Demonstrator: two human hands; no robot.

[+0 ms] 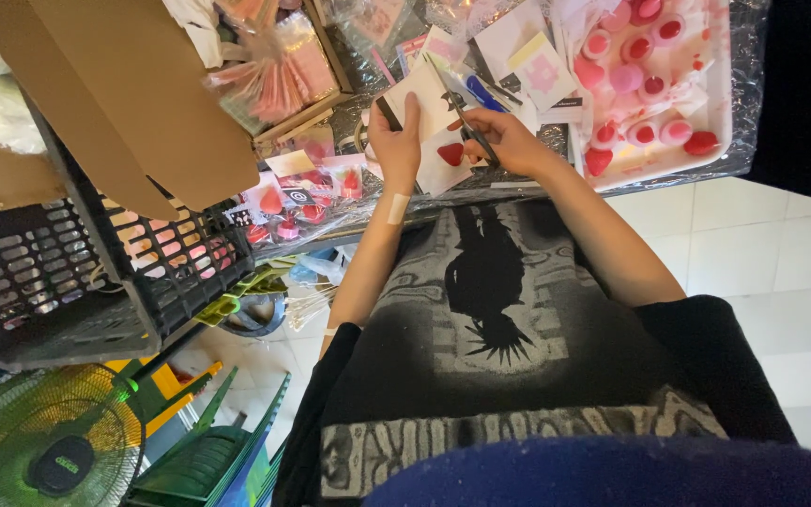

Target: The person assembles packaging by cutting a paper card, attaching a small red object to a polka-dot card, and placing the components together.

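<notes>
**Thin white card held at the bench edge, scissors closed around its upper part**

A white card (pixel 438 141) bearing a red heart-shaped piece is held above the near edge of the bench (pixel 509 183), just left of the white tray (pixel 715 113) of pink and red sponges. The left hand (pixel 396 141) is closed on the card's left side, thumb in front and fingers behind. The right hand (pixel 509 141) is curled shut through the handles of a pair of scissors (pixel 466 117), whose blades lie across the card's upper part; whether the blades are parted cannot be told.

The card is judged to be light, thin and only slightly stiff: it would bend or crease if pinched hard, and it would flop if held by one corner alone. A flat pinch along one edge, close to the cutting line, is judged to keep it steady. The red piece looks soft and may be only lightly fixed, so it is better left untouched.

Left of the tray, further packets of pink items (pixel 283 75) lie on clear wrap; a black slatted crate (pixel 68 272) and a cardboard box flap (pixel 133 94) stand well to the left of it.
</notes>
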